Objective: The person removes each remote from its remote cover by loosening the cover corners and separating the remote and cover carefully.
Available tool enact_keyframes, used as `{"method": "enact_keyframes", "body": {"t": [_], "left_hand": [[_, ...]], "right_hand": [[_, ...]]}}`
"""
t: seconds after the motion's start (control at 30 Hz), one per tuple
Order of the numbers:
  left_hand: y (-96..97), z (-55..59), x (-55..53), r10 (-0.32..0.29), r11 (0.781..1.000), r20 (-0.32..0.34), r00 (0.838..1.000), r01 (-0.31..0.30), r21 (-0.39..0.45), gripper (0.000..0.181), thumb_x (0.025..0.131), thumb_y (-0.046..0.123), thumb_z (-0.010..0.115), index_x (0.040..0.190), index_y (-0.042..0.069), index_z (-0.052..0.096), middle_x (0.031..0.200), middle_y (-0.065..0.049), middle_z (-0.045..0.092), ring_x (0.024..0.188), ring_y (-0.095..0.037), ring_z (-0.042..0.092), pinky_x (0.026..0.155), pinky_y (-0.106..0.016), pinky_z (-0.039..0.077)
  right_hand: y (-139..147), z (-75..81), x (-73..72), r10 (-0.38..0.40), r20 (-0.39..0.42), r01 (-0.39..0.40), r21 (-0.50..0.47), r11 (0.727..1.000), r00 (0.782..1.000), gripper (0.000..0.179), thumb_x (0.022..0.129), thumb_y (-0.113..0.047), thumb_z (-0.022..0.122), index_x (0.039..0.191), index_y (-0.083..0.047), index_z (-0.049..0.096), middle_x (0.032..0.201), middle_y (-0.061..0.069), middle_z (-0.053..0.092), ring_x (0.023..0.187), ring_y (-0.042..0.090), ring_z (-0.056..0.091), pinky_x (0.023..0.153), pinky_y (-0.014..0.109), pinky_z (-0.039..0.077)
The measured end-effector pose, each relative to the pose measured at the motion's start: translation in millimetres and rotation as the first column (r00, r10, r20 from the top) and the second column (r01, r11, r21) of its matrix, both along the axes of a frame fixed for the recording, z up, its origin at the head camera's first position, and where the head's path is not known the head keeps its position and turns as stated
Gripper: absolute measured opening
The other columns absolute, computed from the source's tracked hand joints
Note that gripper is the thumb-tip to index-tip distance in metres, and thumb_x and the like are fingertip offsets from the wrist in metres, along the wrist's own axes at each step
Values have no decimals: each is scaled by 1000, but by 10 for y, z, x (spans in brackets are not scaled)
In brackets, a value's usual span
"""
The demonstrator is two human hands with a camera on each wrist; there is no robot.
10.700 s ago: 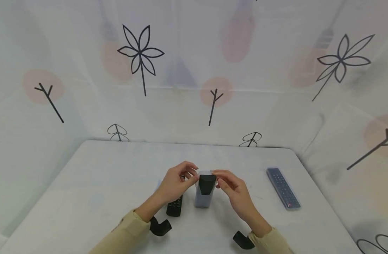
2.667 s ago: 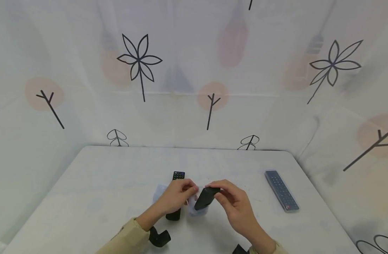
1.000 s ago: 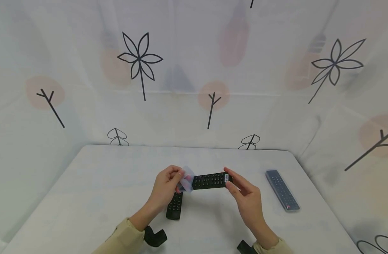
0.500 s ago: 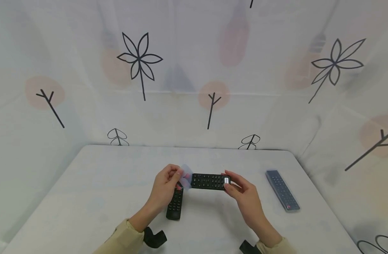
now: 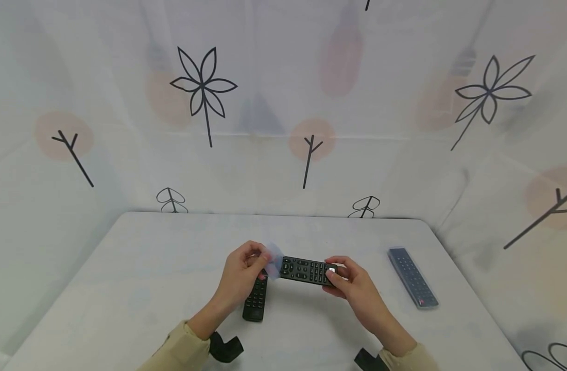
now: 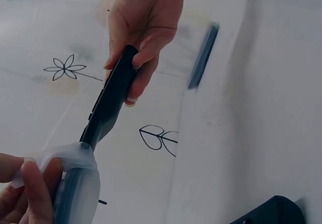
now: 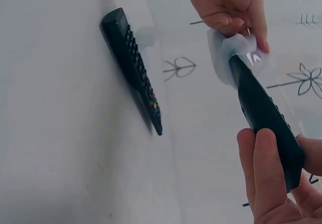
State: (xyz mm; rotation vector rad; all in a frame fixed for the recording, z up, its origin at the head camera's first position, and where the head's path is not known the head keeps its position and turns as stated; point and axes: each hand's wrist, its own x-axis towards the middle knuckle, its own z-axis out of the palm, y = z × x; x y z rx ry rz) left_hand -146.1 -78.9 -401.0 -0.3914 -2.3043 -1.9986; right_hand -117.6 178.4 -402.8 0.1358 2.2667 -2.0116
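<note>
A black remote control (image 5: 306,271) is held above the table, its buttons toward the head camera. My right hand (image 5: 359,296) grips its right end between thumb and fingers. Over its left end sits a translucent bluish sleeve (image 5: 274,262), which my left hand (image 5: 239,268) pinches by the edge. In the left wrist view, the soft sleeve (image 6: 83,189) covers the lower end of the remote (image 6: 108,103), and the rest is bare. A second black remote (image 5: 254,305) lies on the table below my left hand, its far end hidden behind that hand.
On the right of the white table (image 5: 172,257) lies a third remote (image 5: 413,278) in a clear cover. Black wrist mounts (image 5: 225,348) stick out at both cuffs. A white patterned curtain (image 5: 264,170) hangs around the table.
Ten seconds ago, a remote stood upright in the sleeve between both hands. Over the last second my right hand has moved slightly lower, tilting the remote down to the right. The left hand stays nearly still.
</note>
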Motion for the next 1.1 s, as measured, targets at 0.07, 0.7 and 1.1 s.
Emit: {"method": "enact_keyframes", "body": {"t": [0.07,0.7,1.1], "left_hand": [[-12,5,-1,-7,999,-22,1000,6,-32,4,98,11,64,101,8,63,92,-7,71,71,-17,64,61,-27,54],[-95,81,22,61,937,-202,978,-126,-327,8,89,11,75,90,15,69,80,9,66,73,-8,62,62,-26,51],[-144,49,-3,71,911,-188,980,-141,-388,7,89,11,76,90,15,70,80,8,66,69,-6,62,58,-26,50]], "right_hand": [[3,-10,-2,0,8,-1,8,1000,1000,35,97,-1,60,132,-2,55,120,20,63,103,27,66,83,34,56],[109,-75,19,-17,-21,17,10,1000,1000,35,98,-1,59,133,1,55,128,23,58,104,26,66,84,32,55],[128,-103,25,-22,-15,22,6,1000,1000,34,98,1,59,131,2,57,128,23,59,104,27,66,84,33,56]]}}
